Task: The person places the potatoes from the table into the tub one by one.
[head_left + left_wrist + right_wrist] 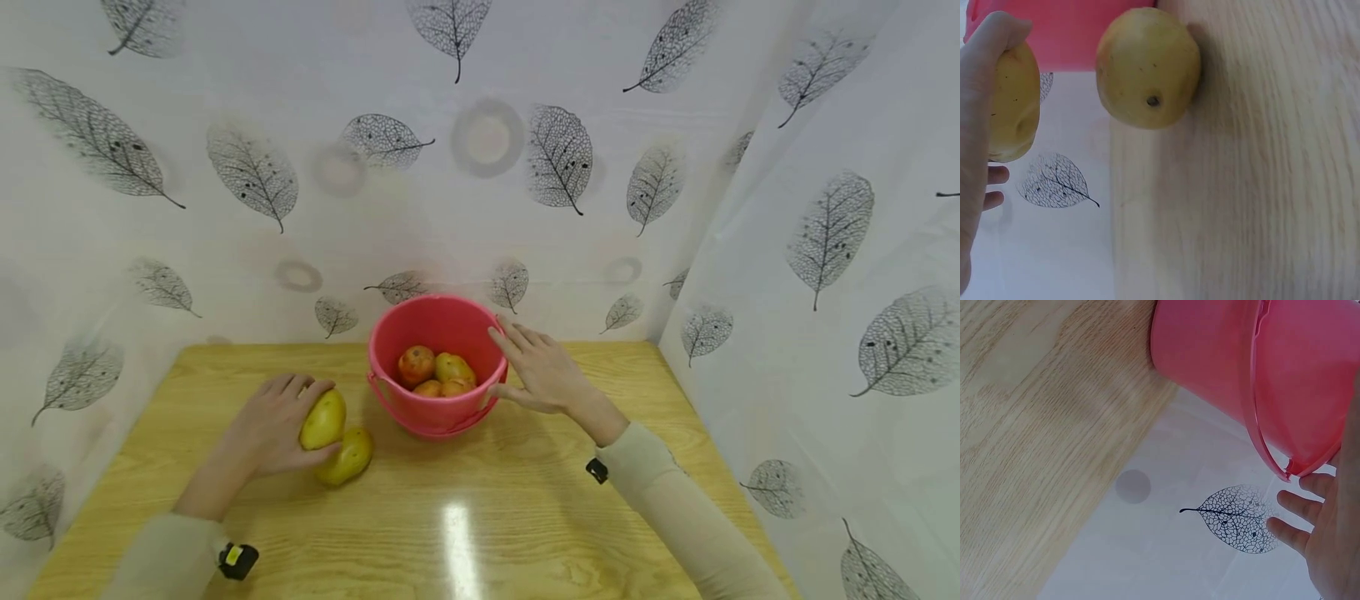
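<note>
My left hand (279, 421) grips a yellow mango (324, 419), thumb on one side and fingers on the other. In the left wrist view the held mango (1015, 106) is off the table. A second mango (354, 457) lies on the table just below it. To the right stands a pink bucket (450, 323) with a red-and-yellow round fruit (416, 365), a yellow mango (453, 367) and other fruit inside. At the bucket's right rim is my right hand (543, 371), fingers spread and mostly straight. Its fingertips appear to touch the rim in the right wrist view.
The bucket's pink handle (1250, 394) hangs down along its side. Beneath everything is a wooden table (540, 533). A white leaf-patterned sheet (480, 208) hangs behind the table's back edge, and another covers the right side.
</note>
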A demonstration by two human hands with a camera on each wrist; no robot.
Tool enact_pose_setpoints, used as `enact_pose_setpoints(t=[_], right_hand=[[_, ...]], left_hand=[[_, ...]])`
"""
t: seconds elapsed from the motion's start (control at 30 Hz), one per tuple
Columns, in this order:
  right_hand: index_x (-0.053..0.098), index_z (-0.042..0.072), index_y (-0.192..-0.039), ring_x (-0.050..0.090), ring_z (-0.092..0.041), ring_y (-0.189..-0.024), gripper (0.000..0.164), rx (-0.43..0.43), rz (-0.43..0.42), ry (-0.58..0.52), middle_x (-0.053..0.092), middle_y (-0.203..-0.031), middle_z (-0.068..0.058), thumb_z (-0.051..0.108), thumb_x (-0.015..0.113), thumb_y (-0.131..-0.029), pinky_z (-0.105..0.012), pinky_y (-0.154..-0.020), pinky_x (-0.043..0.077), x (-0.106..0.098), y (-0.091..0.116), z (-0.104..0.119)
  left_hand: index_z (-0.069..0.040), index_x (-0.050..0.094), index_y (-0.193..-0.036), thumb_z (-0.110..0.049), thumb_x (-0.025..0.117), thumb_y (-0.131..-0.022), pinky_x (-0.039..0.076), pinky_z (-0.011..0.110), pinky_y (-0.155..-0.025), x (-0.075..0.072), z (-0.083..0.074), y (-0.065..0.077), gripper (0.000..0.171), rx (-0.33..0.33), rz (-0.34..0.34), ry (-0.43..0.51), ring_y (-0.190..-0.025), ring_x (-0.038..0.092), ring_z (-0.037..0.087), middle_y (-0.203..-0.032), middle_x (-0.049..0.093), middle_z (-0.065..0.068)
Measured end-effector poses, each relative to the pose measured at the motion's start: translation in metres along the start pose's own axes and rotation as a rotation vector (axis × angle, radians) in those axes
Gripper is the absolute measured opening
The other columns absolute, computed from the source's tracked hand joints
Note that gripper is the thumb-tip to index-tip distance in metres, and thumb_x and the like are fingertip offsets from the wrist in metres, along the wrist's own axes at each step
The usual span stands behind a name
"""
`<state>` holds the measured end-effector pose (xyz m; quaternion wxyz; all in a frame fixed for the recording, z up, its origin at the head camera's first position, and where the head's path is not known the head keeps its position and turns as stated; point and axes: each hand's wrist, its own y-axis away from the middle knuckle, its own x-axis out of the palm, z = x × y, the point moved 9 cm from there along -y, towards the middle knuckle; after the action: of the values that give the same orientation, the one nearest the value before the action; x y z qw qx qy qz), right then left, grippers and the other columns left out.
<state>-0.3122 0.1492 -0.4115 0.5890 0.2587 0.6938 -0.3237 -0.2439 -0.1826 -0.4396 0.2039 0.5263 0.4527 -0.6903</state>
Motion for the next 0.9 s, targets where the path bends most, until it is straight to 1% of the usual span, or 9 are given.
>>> enact_pose_setpoints(t=[0.17, 0.4, 0.57, 0.8, 0.9], right_hand=[[0.023, 0.009, -0.169, 0.036, -0.041, -0.159, 0.115, -0.002, 0.005, 0.015, 0.017, -0.178, -0.016, 0.090, 0.001, -0.091, -0.058, -0.125, 0.041, 0.000, 0.001, 0.000], [0.021, 0.009, -0.169, 0.036, -0.041, -0.159, 0.109, -0.007, 0.008, 0.019, 0.018, -0.178, -0.016, 0.088, 0.009, -0.095, -0.058, -0.125, 0.041, 0.000, 0.002, 0.000], [0.022, 0.010, -0.169, 0.037, -0.041, -0.158, 0.106, -0.009, 0.001, 0.036, 0.019, -0.178, -0.016, 0.087, 0.014, -0.096, -0.058, -0.125, 0.040, -0.001, 0.001, 0.001], [0.023, 0.010, -0.169, 0.035, -0.041, -0.160, 0.110, -0.006, 0.007, 0.037, 0.019, -0.178, -0.015, 0.088, 0.007, -0.094, -0.057, -0.127, 0.038, 0.001, 0.001, 0.001], [0.024, 0.010, -0.169, 0.034, -0.040, -0.160, 0.111, -0.006, 0.010, 0.035, 0.020, -0.178, -0.016, 0.089, 0.005, -0.093, -0.057, -0.128, 0.037, 0.000, 0.001, 0.000]], left_hand=[[-0.009, 0.061, -0.134, -0.064, 0.080, -0.070, 0.059, 0.055, -0.095, -0.008, -0.006, -0.009, 0.087, 0.015, -0.050, 0.042, -0.109, 0.064, 0.037, -0.116, 0.068, 0.016], [-0.007, 0.062, -0.131, -0.063, 0.081, -0.069, 0.060, 0.053, -0.083, -0.023, -0.006, -0.022, 0.086, 0.017, -0.121, 0.095, -0.103, 0.063, 0.036, -0.111, 0.069, 0.016], [-0.007, 0.062, -0.129, -0.062, 0.081, -0.069, 0.058, 0.049, -0.080, -0.034, -0.008, -0.035, 0.084, 0.043, -0.150, 0.094, -0.100, 0.063, 0.033, -0.110, 0.069, 0.015], [-0.007, 0.061, -0.131, -0.061, 0.079, -0.072, 0.057, 0.044, -0.078, -0.049, -0.014, -0.051, 0.082, 0.075, -0.175, 0.114, -0.099, 0.060, 0.030, -0.109, 0.068, 0.014], [-0.008, 0.060, -0.132, -0.060, 0.079, -0.070, 0.057, 0.044, -0.079, -0.054, -0.018, -0.057, 0.083, 0.089, -0.188, 0.116, -0.099, 0.059, 0.030, -0.109, 0.068, 0.014]])
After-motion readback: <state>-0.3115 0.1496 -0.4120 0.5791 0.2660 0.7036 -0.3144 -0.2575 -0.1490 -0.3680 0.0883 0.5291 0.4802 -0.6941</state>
